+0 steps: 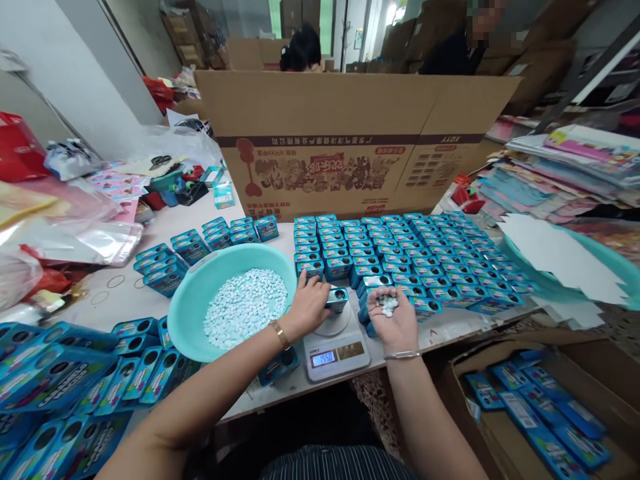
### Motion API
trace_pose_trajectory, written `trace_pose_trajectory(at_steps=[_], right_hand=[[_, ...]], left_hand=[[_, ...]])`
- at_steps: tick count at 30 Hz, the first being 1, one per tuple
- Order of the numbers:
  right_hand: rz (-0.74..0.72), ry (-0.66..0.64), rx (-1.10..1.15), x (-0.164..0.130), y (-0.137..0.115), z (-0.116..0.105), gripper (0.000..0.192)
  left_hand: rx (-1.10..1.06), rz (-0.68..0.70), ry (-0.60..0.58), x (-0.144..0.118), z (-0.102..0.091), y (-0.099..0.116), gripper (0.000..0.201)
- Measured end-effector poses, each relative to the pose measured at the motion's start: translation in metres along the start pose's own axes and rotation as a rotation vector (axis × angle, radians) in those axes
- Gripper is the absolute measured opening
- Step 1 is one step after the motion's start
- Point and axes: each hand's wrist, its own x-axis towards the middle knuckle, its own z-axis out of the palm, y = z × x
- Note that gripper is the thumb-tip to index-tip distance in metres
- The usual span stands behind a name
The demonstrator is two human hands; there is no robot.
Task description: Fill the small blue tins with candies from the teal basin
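Observation:
My left hand [311,305] reaches over the scale, its fingers against the side of a small blue box [337,299]. That box, with a round dark opening on top, stands on the round plate of a white digital scale [320,375] whose lit display seems to read 155.0. In the cupped palm of my right hand [395,327] lies a small heap of pale candy tablets [387,304]. To the left of the scale, a turquoise basin [183,327] holds many more loose tablets. Packed rows of matching blue boxes [395,250] stand behind both hands.
Stacked blue boxes [55,373] fill the near left. A large cardboard carton [325,107] stands across the back, with two people beyond it. At lower right, an open carton [460,393] holds several blue boxes. Paper sheets [555,260] cover another basin at right.

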Motion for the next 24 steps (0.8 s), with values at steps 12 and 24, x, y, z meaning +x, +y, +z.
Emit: trace_pose_trajectory(at_steps=[12,24], right_hand=[[0.108,0.045,0.021,0.013,0.039,-0.009,0.032],[0.135,0.129,0.116,0.009,0.043,0.004,0.032]], left_hand=[[-0.344,0.013,0.272,-0.006,-0.066,0.027,0.028],[-0.169,-0.014,0.140,-0.005,-0.069,0.027,0.029]])
